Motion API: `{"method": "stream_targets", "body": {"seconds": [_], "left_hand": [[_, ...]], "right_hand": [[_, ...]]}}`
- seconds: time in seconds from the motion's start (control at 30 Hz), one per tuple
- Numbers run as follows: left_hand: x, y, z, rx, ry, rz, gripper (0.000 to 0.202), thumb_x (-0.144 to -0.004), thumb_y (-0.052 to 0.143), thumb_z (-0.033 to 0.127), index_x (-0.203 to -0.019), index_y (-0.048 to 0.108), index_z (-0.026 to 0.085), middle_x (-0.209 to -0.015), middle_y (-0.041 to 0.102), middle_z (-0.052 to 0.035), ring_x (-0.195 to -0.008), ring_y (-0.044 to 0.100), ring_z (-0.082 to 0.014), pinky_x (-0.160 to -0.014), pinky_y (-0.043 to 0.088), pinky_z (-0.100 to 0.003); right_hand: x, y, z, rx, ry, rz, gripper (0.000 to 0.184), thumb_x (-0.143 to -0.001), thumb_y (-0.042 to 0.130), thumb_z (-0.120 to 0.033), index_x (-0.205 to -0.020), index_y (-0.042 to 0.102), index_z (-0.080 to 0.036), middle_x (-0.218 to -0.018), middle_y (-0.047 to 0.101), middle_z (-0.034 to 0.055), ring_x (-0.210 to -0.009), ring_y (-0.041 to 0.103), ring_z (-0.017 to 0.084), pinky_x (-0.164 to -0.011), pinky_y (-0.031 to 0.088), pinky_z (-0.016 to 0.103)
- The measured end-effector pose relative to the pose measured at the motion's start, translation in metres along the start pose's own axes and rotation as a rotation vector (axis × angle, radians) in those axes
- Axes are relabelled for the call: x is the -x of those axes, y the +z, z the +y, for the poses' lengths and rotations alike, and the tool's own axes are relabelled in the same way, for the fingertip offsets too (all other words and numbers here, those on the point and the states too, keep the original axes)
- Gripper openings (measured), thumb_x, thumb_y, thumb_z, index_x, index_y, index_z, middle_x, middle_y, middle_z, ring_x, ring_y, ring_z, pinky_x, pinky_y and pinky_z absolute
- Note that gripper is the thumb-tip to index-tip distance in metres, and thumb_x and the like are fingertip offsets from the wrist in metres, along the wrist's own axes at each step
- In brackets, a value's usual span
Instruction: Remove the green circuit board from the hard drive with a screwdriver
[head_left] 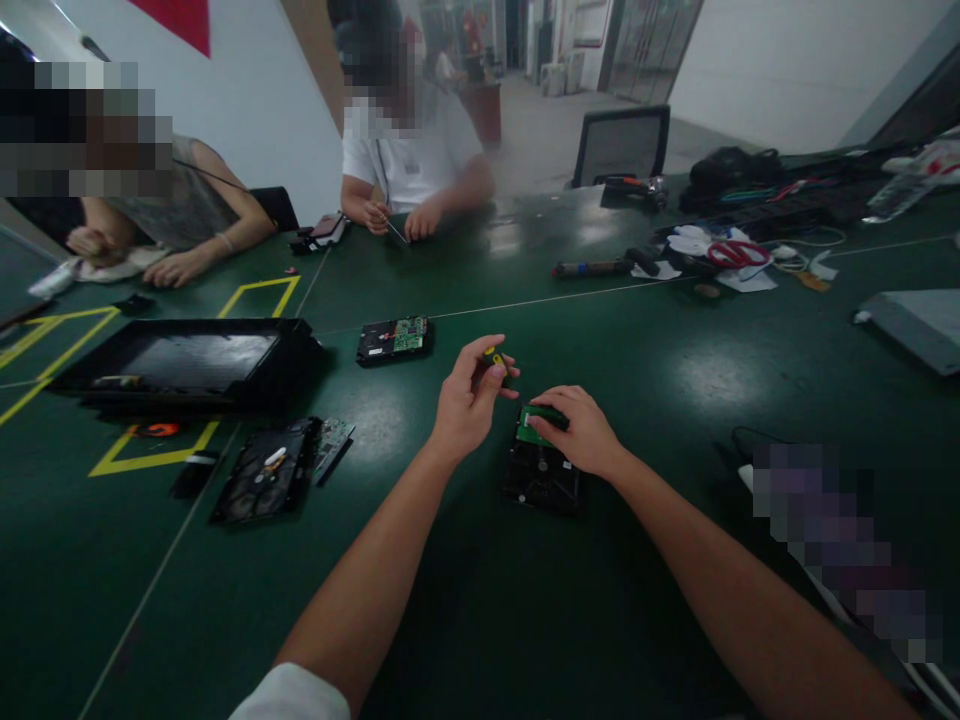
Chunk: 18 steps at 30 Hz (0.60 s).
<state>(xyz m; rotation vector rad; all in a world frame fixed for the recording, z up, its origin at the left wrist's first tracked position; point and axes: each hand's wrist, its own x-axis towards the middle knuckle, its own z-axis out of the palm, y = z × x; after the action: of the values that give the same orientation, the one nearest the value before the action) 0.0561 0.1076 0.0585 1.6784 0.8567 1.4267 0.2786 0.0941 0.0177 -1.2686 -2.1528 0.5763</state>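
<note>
Raised just above the table, my left hand (469,400) is closed around a yellow-and-black screwdriver handle (495,357); its tip does not show. To the right and a little lower, my right hand (589,432) has its fingers and thumb on a green circuit board (525,430) at the far end of a black hard drive (541,482). The drive lies flat on the table in front of me. My fingers cover part of the board, and I cannot tell whether it is lifted off the drive.
Another hard drive (394,340) lies ahead on the green table (637,600). At left are a black tray (202,355), an opened drive (268,470) and a loose circuit board (331,448). Cables and tools (739,255) clutter the far right. Two people sit across the table.
</note>
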Motion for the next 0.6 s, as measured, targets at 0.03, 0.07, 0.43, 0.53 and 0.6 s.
{"method": "stream_targets", "body": {"seconds": [0.03, 0.07, 0.43, 0.53, 0.6], "left_hand": [[0.0, 0.0, -0.0001, 0.001, 0.002, 0.001, 0.037, -0.109, 0.054, 0.036, -0.145, 0.05, 0.03, -0.119, 0.065, -0.0061, -0.1, 0.073, -0.0158, -0.073, 0.07, -0.028], [0.0, 0.0001, -0.0001, 0.004, 0.003, 0.002, 0.037, -0.109, 0.054, 0.036, -0.145, 0.05, 0.03, -0.118, 0.065, -0.006, -0.1, 0.073, -0.0158, -0.073, 0.07, -0.028], [-0.0003, 0.0007, 0.0007, 0.009, 0.012, 0.008, 0.037, -0.108, 0.056, 0.036, -0.145, 0.051, 0.03, -0.118, 0.066, -0.0061, -0.1, 0.073, -0.0161, -0.072, 0.07, -0.028], [-0.0002, 0.0007, 0.0006, 0.007, 0.012, 0.013, 0.038, -0.108, 0.056, 0.037, -0.145, 0.051, 0.03, -0.118, 0.066, -0.0063, -0.099, 0.073, -0.0163, -0.072, 0.07, -0.028], [-0.0002, 0.0007, 0.0007, 0.003, 0.009, 0.014, 0.038, -0.108, 0.056, 0.037, -0.145, 0.051, 0.03, -0.118, 0.067, -0.0063, -0.099, 0.073, -0.0162, -0.073, 0.07, -0.029]], "right_hand": [[0.0, -0.0001, 0.0002, 0.0, 0.001, -0.005, 0.026, -0.1, 0.067, -0.041, -0.12, 0.074, -0.026, -0.122, 0.074, 0.0083, -0.116, 0.063, 0.03, -0.099, 0.049, 0.051], [0.0, -0.0001, 0.0004, 0.001, 0.003, -0.008, 0.026, -0.1, 0.068, -0.042, -0.12, 0.074, -0.026, -0.123, 0.074, 0.0084, -0.117, 0.063, 0.03, -0.099, 0.05, 0.051], [0.0, 0.0002, 0.0004, 0.006, 0.004, -0.011, 0.024, -0.101, 0.067, -0.042, -0.12, 0.073, -0.028, -0.123, 0.073, 0.008, -0.116, 0.063, 0.03, -0.099, 0.049, 0.052], [0.0, 0.0005, 0.0011, 0.007, 0.006, -0.008, 0.024, -0.1, 0.067, -0.042, -0.12, 0.073, -0.029, -0.124, 0.073, 0.0074, -0.117, 0.063, 0.03, -0.099, 0.049, 0.052], [0.0, 0.0004, 0.001, 0.008, 0.007, -0.011, 0.024, -0.101, 0.067, -0.042, -0.12, 0.072, -0.029, -0.124, 0.073, 0.0071, -0.117, 0.063, 0.03, -0.099, 0.049, 0.051]]}}
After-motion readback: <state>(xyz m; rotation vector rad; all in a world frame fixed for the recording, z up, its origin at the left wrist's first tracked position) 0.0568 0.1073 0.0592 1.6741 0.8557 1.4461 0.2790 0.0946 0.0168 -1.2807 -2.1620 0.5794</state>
